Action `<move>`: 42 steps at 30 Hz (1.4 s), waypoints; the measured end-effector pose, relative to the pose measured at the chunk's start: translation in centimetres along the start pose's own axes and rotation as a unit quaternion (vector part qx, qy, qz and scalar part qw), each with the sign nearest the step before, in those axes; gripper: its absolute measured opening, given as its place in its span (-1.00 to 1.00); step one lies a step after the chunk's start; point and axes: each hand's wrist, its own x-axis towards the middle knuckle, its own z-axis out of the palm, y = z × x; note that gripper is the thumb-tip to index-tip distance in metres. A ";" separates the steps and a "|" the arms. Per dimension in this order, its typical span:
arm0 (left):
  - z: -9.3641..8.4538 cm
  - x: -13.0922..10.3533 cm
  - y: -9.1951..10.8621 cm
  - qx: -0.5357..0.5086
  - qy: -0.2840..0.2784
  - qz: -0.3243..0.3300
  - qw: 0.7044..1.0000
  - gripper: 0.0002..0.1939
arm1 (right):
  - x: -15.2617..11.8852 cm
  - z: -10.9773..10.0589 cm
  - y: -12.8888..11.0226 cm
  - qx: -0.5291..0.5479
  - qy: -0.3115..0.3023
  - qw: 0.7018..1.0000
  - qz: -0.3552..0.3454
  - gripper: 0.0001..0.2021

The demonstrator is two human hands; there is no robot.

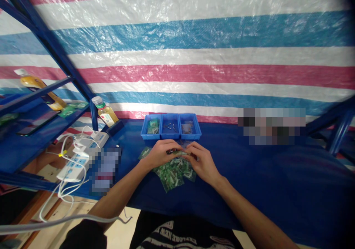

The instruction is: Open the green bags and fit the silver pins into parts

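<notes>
My left hand [163,152] and my right hand [200,158] meet over a pile of small green-tinted plastic bags [172,175] with metal pieces in them. The fingertips of both are pinched together on what looks like a small plastic bag [181,153], mostly covered by the fingers. Small dark and shiny metal bits [172,151] show under my left fingers; whether they are held or lie in the bag, I cannot tell. Just beyond stand three joined blue bins: the left bin [142,131] holds green bags, the middle bin [169,135] a few screws, the right bin [197,130] small clear packets.
On the left lie white power strips [72,169] with tangled cables and a blurred-out phone [107,167]. A drink bottle [107,114] stands by the blue metal frame [80,84]. Another bottle [41,90] leans on the left shelf. Striped sheeting [194,30] hangs behind the blue table [235,175].
</notes>
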 end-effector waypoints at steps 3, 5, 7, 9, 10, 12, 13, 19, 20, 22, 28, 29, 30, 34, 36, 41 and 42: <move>0.0 -0.1 0.0 0.004 0.011 0.000 1.000 -0.82 | 0.0 0.2 0.3 -0.003 -0.001 1.000 0.014 -0.84; -0.1 -0.1 -0.1 0.015 0.008 -0.005 1.000 -0.80 | 0.0 0.3 0.7 -0.006 -0.012 1.000 0.024 -0.87; -0.2 -0.1 0.0 0.025 0.004 -0.010 1.000 -0.76 | 0.0 0.3 1.1 -0.011 -0.023 0.999 0.029 -0.89; -0.3 -0.1 0.0 0.033 0.003 -0.013 0.999 -0.72 | 0.0 0.3 1.3 -0.015 -0.025 0.999 0.026 -0.93; -0.2 -0.1 0.0 0.034 0.002 -0.014 0.999 -0.70 | 0.0 0.3 1.3 -0.017 -0.023 0.999 0.024 -0.93; -0.2 0.0 0.1 0.029 0.001 -0.016 0.999 -0.69 | 0.0 0.1 1.2 -0.021 -0.013 0.999 0.021 -0.90; -0.1 0.0 0.0 0.023 0.003 -0.017 1.000 -0.70 | 0.1 0.1 1.1 -0.022 -0.010 0.999 0.021 -0.89; -0.2 -0.2 -0.2 0.009 -0.012 -0.027 1.000 -0.75 | 0.2 -0.1 0.3 -0.022 -0.020 0.999 0.013 -0.93; -0.2 -0.2 -0.2 0.011 -0.019 -0.030 0.999 -0.75 | 0.2 -0.1 0.3 -0.019 -0.021 1.000 0.011 -0.93; -0.2 -0.2 -0.1 0.013 -0.032 -0.032 0.999 -0.74 | 0.1 0.0 0.3 -0.012 -0.021 1.000 0.007 -0.95; 0.0 -0.1 0.0 0.006 -0.018 -0.009 1.000 -0.81 | 0.0 -0.1 0.7 -0.008 -0.012 1.000 -0.003 -0.87; 0.0 -0.1 -0.1 0.003 -0.006 -0.003 1.000 -0.82 | 0.0 -0.1 0.6 -0.008 -0.010 1.000 -0.007 -0.84; 0.0 -0.1 -0.1 0.001 0.006 0.002 1.000 -0.82 | 0.0 -0.2 0.6 -0.009 -0.007 1.000 -0.009 -0.81; -0.1 0.0 -0.4 0.010 0.017 0.001 1.000 -0.82 | 0.0 -0.2 0.4 -0.015 0.003 1.000 -0.007 -0.76; -0.1 0.0 -0.4 0.014 0.015 -0.004 1.000 -0.81 | 0.0 -0.1 0.4 -0.016 0.002 1.000 -0.002 -0.79; 0.3 0.0 -0.4 -0.001 0.065 -0.038 0.997 -0.76 | 0.1 0.0 0.5 -0.032 0.034 0.999 0.027 -0.85; 0.4 0.1 -0.3 -0.009 0.083 -0.057 0.995 -0.75 | 0.1 0.0 0.5 -0.034 0.044 0.998 0.032 -0.84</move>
